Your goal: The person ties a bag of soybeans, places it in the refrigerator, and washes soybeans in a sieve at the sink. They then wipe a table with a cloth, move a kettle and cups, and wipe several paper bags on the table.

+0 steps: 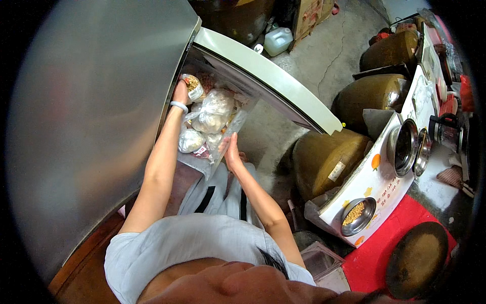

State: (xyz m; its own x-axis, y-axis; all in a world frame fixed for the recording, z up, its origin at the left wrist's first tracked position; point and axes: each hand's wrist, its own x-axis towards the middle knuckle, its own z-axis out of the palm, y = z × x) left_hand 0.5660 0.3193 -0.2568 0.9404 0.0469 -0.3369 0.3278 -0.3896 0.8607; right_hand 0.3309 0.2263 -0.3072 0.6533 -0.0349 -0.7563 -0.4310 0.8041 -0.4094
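A clear freezer drawer (237, 123), filled with plastic bags of food, is pulled out of the refrigerator. My left hand (181, 93) reaches into its back left corner, partly hidden, with its fingers at a labelled clear bag of yellow beans (194, 86); the picture does not settle whether it grips the bag. My right hand (231, 152) is against the outside of the drawer's front panel, thumb up. A large knotted clear bag with pale contents (213, 112) lies mid-drawer. Nearer me are a smaller white bag (191, 140) and a dark red package (202, 151).
The refrigerator's open door (265, 72) arches beyond the drawer. Large brown glazed jars (326, 163) line the right side, beside a white table (383, 186) bearing a steel bowl of yellow beans (358, 216) and other steel bowls. A plastic jug (278, 41) stands on the floor.
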